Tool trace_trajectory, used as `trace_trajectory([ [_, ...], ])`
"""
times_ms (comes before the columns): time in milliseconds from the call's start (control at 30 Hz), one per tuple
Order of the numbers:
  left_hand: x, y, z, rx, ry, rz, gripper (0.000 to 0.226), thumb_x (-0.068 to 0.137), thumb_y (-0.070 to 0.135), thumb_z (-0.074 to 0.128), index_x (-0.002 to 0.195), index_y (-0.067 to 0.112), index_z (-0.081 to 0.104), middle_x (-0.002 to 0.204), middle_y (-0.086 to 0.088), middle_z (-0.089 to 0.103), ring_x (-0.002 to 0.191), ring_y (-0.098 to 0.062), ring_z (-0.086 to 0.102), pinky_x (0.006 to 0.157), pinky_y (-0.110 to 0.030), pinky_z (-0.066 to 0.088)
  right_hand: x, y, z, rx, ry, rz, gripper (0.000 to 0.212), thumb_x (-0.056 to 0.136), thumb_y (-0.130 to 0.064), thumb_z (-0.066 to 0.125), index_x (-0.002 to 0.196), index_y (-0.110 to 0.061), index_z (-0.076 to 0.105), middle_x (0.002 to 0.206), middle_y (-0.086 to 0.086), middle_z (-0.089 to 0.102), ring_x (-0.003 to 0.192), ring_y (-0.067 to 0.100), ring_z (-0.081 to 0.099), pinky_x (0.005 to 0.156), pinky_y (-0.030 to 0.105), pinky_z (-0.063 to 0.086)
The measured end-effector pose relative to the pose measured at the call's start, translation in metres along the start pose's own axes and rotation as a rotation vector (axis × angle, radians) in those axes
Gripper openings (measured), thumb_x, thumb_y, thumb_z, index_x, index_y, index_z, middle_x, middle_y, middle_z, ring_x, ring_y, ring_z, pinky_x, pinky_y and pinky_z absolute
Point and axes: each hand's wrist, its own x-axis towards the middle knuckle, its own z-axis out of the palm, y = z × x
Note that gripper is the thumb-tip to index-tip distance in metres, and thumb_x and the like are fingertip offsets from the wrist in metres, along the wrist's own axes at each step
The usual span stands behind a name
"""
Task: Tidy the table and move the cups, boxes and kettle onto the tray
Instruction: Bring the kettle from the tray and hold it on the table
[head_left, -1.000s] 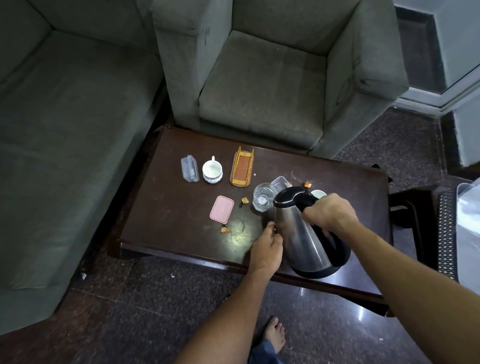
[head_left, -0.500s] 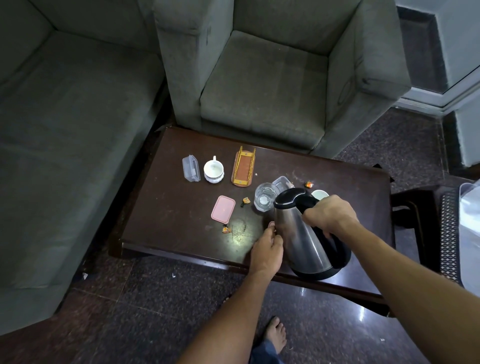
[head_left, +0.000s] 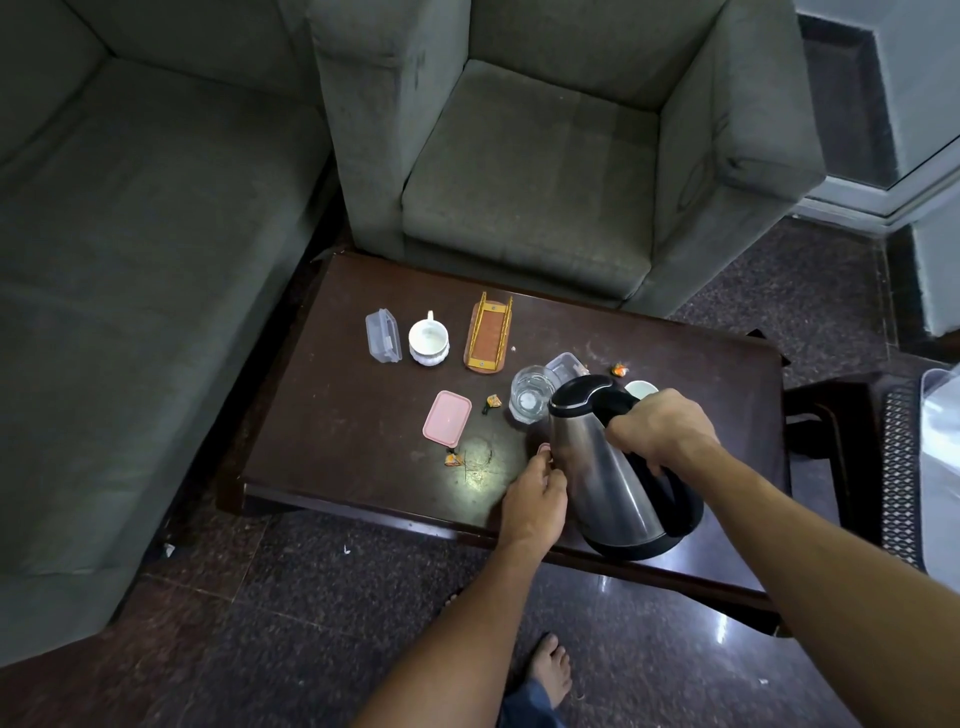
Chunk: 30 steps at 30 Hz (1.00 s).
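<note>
A steel kettle (head_left: 602, 478) with a black lid stands tilted near the table's front edge. My right hand (head_left: 662, 431) grips its black handle. My left hand (head_left: 535, 493) rests against the kettle's left side with its fingertips on the steel. A small wooden tray (head_left: 487, 332) with yellow rails lies toward the back. Left of it are a white cup (head_left: 428, 340) and a clear box (head_left: 383, 335). A glass (head_left: 530, 397), a second clear box (head_left: 566, 364) and another white cup (head_left: 641, 388) sit just behind the kettle. A pink lid (head_left: 447, 425) lies flat.
The dark wooden table (head_left: 337, 415) has candy wrappers (head_left: 492, 401) scattered on it. A grey armchair (head_left: 545, 171) stands behind it and a grey sofa (head_left: 130, 260) to the left. A dark side stand (head_left: 852, 441) is at the right. My bare foot (head_left: 553, 670) is on the floor.
</note>
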Motion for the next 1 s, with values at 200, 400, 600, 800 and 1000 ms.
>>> trace_trajectory([
  [200, 0.0023, -0.0013, 0.0009, -0.016, -0.001, -0.015, 0.047, 0.101, 0.030, 0.042, 0.147, 0.031, 0.053, 0.131, -0.001, 0.071, 0.127, -0.023, 0.061, 0.115, -0.044, 0.042, 0.0008, -0.0009, -0.0016, -0.016, -0.017, 0.005, 0.024, 0.060, -0.027, 0.057, 0.073, -0.011, 0.068, 0.058, 0.005, 0.071, 0.043, 0.020, 0.068, 0.043, 0.020, 0.045],
  [400, 0.0046, -0.0016, 0.0037, -0.034, -0.010, -0.027, 0.047, 0.100, 0.030, 0.042, 0.145, 0.033, 0.054, 0.121, -0.004, 0.075, 0.122, -0.024, 0.064, 0.113, -0.045, 0.044, 0.0006, 0.0004, -0.0022, -0.012, 0.007, 0.005, 0.024, 0.058, -0.029, 0.058, 0.072, -0.013, 0.067, 0.054, 0.003, 0.070, 0.043, 0.022, 0.069, 0.048, 0.023, 0.050],
  [600, 0.0053, -0.0006, 0.0046, -0.053, -0.010, -0.032, 0.046, 0.100, 0.031, 0.042, 0.144, 0.034, 0.055, 0.119, -0.005, 0.075, 0.120, -0.024, 0.065, 0.112, -0.045, 0.045, 0.0018, 0.0015, -0.0035, -0.013, 0.025, 0.005, 0.023, 0.057, -0.030, 0.059, 0.072, -0.014, 0.067, 0.045, 0.000, 0.067, 0.040, 0.020, 0.068, 0.049, 0.023, 0.050],
  [800, 0.0059, -0.0008, 0.0042, -0.047, -0.007, -0.032, 0.046, 0.098, 0.032, 0.041, 0.143, 0.034, 0.056, 0.118, -0.004, 0.076, 0.119, -0.023, 0.065, 0.111, -0.045, 0.046, 0.0013, -0.0007, -0.0053, -0.011, 0.016, 0.008, 0.024, 0.057, -0.029, 0.059, 0.073, -0.013, 0.068, 0.039, -0.002, 0.063, 0.036, 0.018, 0.065, 0.047, 0.023, 0.050],
  [1000, 0.0044, -0.0009, 0.0046, -0.067, -0.010, -0.030, 0.044, 0.098, 0.032, 0.042, 0.139, 0.037, 0.058, 0.114, -0.002, 0.077, 0.115, -0.022, 0.067, 0.109, -0.043, 0.047, -0.0008, -0.0016, -0.0071, -0.007, 0.006, 0.015, 0.024, 0.061, -0.028, 0.059, 0.074, -0.011, 0.069, 0.040, -0.001, 0.064, 0.037, 0.018, 0.066, 0.048, 0.023, 0.051],
])
